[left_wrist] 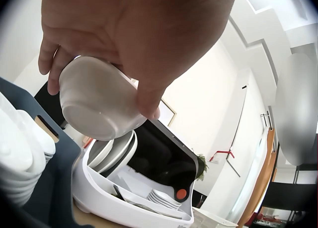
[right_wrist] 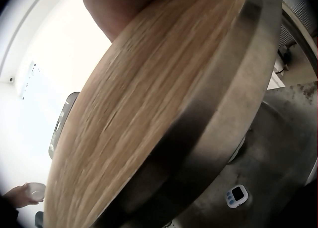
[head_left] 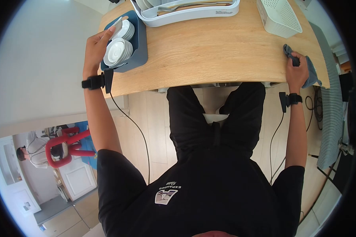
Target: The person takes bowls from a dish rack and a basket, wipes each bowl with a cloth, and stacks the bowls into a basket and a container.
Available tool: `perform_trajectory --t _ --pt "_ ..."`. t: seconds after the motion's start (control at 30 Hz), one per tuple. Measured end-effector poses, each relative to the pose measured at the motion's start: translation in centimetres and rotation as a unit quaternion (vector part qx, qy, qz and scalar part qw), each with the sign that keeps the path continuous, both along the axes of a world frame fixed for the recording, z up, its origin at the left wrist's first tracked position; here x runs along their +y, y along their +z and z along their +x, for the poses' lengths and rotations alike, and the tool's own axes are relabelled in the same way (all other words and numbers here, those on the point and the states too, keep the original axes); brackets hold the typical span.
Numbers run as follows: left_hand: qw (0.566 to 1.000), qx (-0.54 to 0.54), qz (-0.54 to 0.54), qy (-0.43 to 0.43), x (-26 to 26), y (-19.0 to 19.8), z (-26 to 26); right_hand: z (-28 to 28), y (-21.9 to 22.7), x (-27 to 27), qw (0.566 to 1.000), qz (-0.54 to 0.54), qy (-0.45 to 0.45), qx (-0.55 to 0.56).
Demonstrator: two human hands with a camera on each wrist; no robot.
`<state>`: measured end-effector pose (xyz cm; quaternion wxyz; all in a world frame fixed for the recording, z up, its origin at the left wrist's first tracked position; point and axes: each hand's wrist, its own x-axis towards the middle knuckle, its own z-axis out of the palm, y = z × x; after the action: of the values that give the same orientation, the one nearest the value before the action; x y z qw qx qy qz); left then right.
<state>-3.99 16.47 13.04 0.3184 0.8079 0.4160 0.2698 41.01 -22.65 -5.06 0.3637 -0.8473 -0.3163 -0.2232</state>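
My left hand (head_left: 97, 48) holds a small white bowl (left_wrist: 97, 101) over the blue-grey bin (head_left: 140, 53) at the table's left end. In the left wrist view the bowl is tilted, its base toward the camera, with the thumb on one side and fingers on the other. Stacked white dishes (head_left: 119, 51) fill the bin below. At the table's right end, my right hand (head_left: 297, 74) grips a dark grey cloth (head_left: 311, 73) bunched on the wood. The right wrist view mostly shows the table edge and hides the cloth.
A white dish rack (head_left: 194, 14) with plates and cutlery stands at the back middle. To its right is a perforated pale basket (head_left: 281, 19). Cables run down from both wrist cameras. Behind on the left, a person (head_left: 33, 148) is near a red-framed chair.
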Motion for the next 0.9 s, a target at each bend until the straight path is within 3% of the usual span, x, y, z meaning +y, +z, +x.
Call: perform_trajectory --t 0.17,0.5,0.9 --pt "0.995 0.097 0.020 0.013 6.1 -2.2 0.1 -0.3 -0.3 0.1 0.999 0.040 0.012 0.019" --pt "0.990 0.138 0.003 0.013 9.7 -5.6 -0.1 -0.2 -0.3 0.0 0.999 0.026 0.004 0.029" --pt "0.978 0.209 -0.026 -0.002 10.9 -5.8 -0.2 -0.1 -0.3 0.0 0.999 0.018 0.004 0.033"
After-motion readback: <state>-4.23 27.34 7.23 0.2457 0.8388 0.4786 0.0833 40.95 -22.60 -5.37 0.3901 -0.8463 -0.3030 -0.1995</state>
